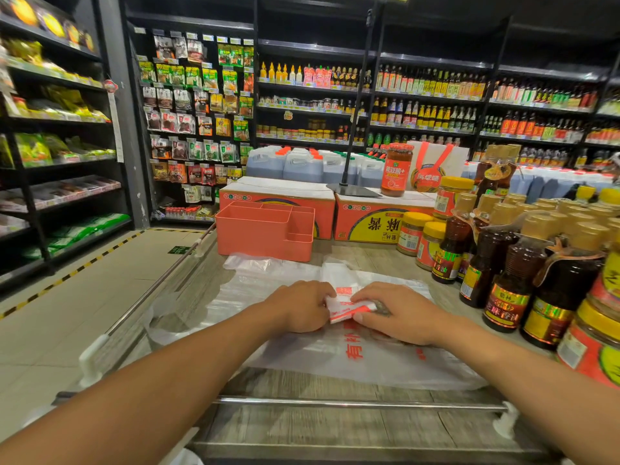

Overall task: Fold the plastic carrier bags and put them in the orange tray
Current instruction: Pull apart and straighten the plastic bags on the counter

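Note:
A small folded white-and-red carrier bag (pixel 347 308) sits between my two hands at the middle of the table. My left hand (pixel 302 305) grips its left end with curled fingers. My right hand (pixel 399 312) pinches its right end between thumb and fingers. Beneath them lies a flat translucent carrier bag (pixel 369 360) with red print, and more loose bags (pixel 255 273) spread to the left. The orange tray (pixel 265 229), divided into compartments, stands behind the bags; what I see of its inside holds nothing.
Dark sauce bottles (pixel 510 273) and yellow-lidded jars (pixel 416 233) crowd the table's right side. Two orange cartons (pixel 375 216) stand behind the tray. A metal rail (pixel 362 403) runs along the wooden table's near edge (pixel 335 427). The shop aisle floor (pixel 84 313) lies to the left.

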### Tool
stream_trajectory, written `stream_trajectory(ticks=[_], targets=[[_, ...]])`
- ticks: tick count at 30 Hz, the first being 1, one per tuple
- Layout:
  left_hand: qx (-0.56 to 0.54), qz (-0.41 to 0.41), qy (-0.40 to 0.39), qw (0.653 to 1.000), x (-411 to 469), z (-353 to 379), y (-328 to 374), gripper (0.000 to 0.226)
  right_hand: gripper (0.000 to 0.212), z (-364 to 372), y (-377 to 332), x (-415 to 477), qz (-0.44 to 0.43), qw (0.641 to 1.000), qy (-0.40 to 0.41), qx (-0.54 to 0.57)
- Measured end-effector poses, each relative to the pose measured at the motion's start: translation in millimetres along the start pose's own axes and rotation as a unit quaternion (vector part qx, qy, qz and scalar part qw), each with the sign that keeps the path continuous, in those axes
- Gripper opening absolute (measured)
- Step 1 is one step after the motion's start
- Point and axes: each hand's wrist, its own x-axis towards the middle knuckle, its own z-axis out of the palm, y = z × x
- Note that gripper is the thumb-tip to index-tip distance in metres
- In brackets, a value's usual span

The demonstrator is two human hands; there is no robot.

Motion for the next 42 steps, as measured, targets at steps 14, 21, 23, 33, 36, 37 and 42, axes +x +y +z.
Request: stream_trajectory(ticks=[14, 21, 23, 33, 36, 37, 42], targets=[[0.002, 0.051, 0.042, 0.998, 0.1, -5.2, -5.4, 0.027, 0.038, -19.1, -0.6, 11.9, 0.043, 0.982, 0.100, 0.151], [0.018, 0.057, 0.040, 0.997, -0.8, -5.9, -3.7, 0.035, 0.048, -28.9, 5.3, 63.7, 0.109, 0.990, 0.049, -0.073], [0.020, 0.060, 0.041, 0.997, -0.4, -5.8, -3.9, 0.035, 0.036, -21.4, 6.4, 71.3, 0.106, 0.987, 0.048, -0.107], [0.027, 0.063, 0.047, 0.997, 0.9, -3.7, -5.6, 0.035, 0.024, -18.0, -1.2, 57.9, -0.039, 0.981, 0.110, -0.157], [0.026, 0.061, 0.046, 0.997, 1.6, -3.1, -5.8, 0.034, 0.031, -10.1, -2.5, 50.0, -0.034, 0.985, 0.046, -0.165], [0.026, 0.061, 0.046, 0.997, 1.6, -3.1, -5.6, 0.034, 0.036, -7.6, -2.2, 48.1, -0.023, 0.987, 0.017, -0.156], [0.029, 0.079, 0.063, 0.994, -0.9, -3.9, -4.9, 0.030, 0.058, -11.3, -3.9, 42.8, 0.068, 0.997, -0.037, 0.023]])
